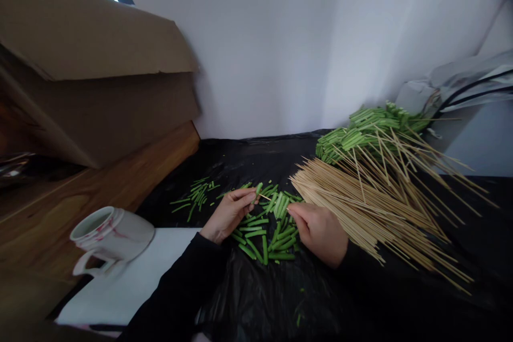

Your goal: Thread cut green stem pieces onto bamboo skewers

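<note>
Between both hands runs a thin bamboo skewer (265,197) with several short green stalk pieces (280,206) threaded side by side, close to my right hand. My right hand (320,230) is closed on the skewer, fingers pinched. My left hand (232,211) pinches a single green stalk piece (258,188) at the skewer's left end; whether the tip has pierced it is too small to tell. Loose cut green stalks (264,248), garlic-scape or bean-like, lie in a pile beneath both hands.
Bare bamboo skewers (352,203) lie in a broad heap at right. Loaded green skewers (372,125) are stacked behind them. More cut stalks (196,196) lie leftward on the black plastic sheet (256,157). A white mug (128,232) and cardboard box (100,48) stand at left.
</note>
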{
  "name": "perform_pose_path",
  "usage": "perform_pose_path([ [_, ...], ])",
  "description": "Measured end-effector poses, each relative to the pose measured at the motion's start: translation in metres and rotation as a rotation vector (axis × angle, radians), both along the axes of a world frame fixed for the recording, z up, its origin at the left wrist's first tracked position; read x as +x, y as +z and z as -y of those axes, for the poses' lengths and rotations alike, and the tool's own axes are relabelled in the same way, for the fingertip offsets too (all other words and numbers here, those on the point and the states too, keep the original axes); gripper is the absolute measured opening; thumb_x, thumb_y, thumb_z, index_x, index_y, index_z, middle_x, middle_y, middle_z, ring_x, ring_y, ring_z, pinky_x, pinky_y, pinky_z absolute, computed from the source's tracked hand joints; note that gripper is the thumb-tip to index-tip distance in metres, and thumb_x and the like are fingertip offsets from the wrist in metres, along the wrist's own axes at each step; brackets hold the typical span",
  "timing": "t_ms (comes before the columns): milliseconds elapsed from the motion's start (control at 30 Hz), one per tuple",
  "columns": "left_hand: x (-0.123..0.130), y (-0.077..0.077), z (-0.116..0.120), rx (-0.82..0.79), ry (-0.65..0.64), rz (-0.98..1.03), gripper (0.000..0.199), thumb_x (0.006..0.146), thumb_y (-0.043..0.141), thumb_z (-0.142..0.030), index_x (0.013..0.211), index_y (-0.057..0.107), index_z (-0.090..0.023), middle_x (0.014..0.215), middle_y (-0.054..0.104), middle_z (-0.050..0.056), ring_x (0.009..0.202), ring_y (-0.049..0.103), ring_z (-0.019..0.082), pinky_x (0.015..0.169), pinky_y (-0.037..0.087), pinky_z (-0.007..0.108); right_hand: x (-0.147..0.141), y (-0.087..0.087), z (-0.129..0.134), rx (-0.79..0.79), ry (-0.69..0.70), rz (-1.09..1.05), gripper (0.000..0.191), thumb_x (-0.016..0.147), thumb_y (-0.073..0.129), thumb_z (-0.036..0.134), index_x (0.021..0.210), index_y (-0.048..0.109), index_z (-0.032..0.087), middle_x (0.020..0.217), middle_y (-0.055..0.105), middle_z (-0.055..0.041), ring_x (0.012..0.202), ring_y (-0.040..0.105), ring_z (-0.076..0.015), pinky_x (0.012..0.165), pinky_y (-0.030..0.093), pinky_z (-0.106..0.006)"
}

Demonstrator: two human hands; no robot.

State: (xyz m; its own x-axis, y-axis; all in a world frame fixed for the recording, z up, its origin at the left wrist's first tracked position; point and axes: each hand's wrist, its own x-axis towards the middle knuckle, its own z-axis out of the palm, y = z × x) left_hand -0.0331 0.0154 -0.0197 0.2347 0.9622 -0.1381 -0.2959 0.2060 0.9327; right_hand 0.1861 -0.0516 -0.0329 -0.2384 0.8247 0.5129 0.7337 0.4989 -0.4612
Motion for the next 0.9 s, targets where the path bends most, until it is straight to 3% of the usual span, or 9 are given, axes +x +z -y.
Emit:
perform_pose_path([
  [467,-0.0006,-0.0053,0.0004,-0.085,-0.063,0.041,0.022,0.064,0.083,-0.016,0.084,0.075,-0.01,0.079,0.07,0.006,0.07,0.062,0.009,0.069,0.05,0.02,-0.0039,-0.0036,0.0022,-0.053,0.012,0.012,0.024,0.092,0.038,0.016,0.077,0.056,0.02,0.075,0.062,-0.001,0.07,0.057,-0.0141,0.065,0.034,-0.026],
  [667,0.0051,-0.0005,0.0045,-0.13,-0.059,0.086,0.019,0.067,0.081,-0.017,0.084,0.071,-0.012,0.074,0.066,0.002,0.063,0.059,0.007,0.06,0.048,0.017,-0.0047,-0.0035,0.0004,-0.026,0.022,-0.016,0.024,0.092,0.038,0.016,0.082,0.06,0.02,0.081,0.066,-0.0025,0.075,0.059,-0.015,0.068,0.036,-0.026],
  [900,0.005,0.0011,0.0047,-0.119,-0.092,0.071,0.016,0.068,0.08,-0.018,0.077,0.069,-0.011,0.072,0.064,0.003,0.063,0.057,0.007,0.063,0.047,0.019,-0.0051,-0.0042,0.0008,-0.019,0.032,-0.026,0.024,0.092,0.038,0.015,0.08,0.058,0.02,0.077,0.064,-0.0021,0.073,0.058,-0.0153,0.067,0.035,-0.027],
])
